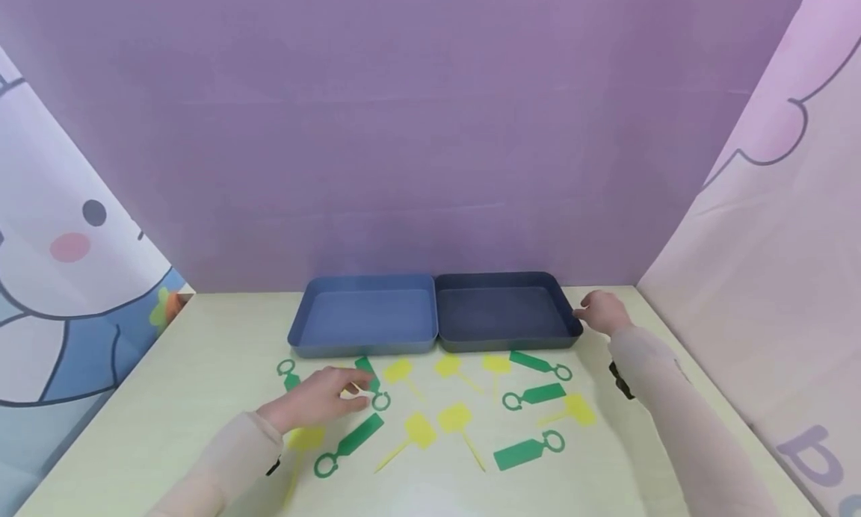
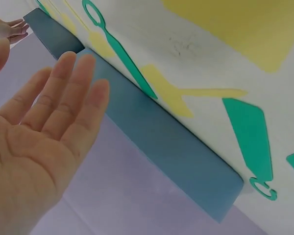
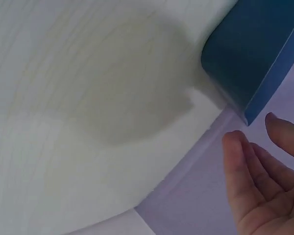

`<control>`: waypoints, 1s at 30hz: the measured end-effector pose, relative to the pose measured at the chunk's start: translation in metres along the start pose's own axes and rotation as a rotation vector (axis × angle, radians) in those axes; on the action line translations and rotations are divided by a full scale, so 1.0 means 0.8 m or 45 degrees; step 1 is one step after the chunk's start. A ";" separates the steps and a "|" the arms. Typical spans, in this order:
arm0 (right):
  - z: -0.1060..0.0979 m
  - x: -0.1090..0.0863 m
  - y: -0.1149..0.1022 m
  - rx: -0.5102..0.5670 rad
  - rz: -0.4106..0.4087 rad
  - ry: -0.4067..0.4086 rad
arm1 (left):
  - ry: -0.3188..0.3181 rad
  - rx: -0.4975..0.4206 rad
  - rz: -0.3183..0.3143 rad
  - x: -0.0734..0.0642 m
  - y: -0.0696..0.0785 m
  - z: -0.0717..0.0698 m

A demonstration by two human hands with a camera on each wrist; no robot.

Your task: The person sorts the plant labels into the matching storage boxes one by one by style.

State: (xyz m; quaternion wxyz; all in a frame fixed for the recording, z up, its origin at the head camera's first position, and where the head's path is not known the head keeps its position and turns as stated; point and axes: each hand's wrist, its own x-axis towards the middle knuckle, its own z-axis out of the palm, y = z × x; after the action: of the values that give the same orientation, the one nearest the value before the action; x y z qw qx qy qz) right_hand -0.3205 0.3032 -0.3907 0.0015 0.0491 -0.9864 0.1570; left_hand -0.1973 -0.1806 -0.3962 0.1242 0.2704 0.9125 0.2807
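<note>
My left hand (image 1: pixel 321 397) hovers over the left part of the table, fingers extended and holding nothing. Beneath and around it lie flat green ring-ended plant tags (image 1: pixel 359 435) and yellow T-shaped plant labels (image 1: pixel 398 370). It partly hides one yellow label in the head view. In the left wrist view its palm (image 2: pixel 34 147) shows bare, with fingers spread. My right hand (image 1: pixel 607 313) is at the right side of the dark navy tray (image 1: pixel 509 345). The right wrist view has its loosely bent fingers (image 3: pixel 242 176) and thumb apart, just off the tray's corner (image 3: pixel 240 98), with nothing between them.
A lighter blue tray (image 1: pixel 363 350) stands directly left of the navy one, side by side. Several more green tags (image 1: pixel 518 453) and yellow labels (image 1: pixel 455 417) are spread in front of both trays. A purple cloth wall (image 1: pixel 430 128) rises behind, with printed cloth at both sides.
</note>
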 end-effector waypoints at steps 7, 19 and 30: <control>0.008 0.004 0.008 0.183 0.106 -0.062 | -0.023 -0.041 0.028 -0.001 -0.003 0.007; 0.022 0.001 0.016 0.364 0.239 -0.050 | -0.059 -0.100 0.013 -0.002 -0.006 0.018; 0.018 -0.005 0.008 0.323 0.269 -0.027 | -0.039 -0.082 0.015 -0.006 -0.010 0.016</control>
State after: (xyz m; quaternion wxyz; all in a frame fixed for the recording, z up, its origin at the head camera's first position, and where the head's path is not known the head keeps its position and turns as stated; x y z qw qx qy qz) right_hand -0.3166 0.3050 -0.4061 -0.0317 -0.0536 -0.9583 0.2788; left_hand -0.1922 -0.1830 -0.4105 0.1449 0.2761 0.8994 0.3064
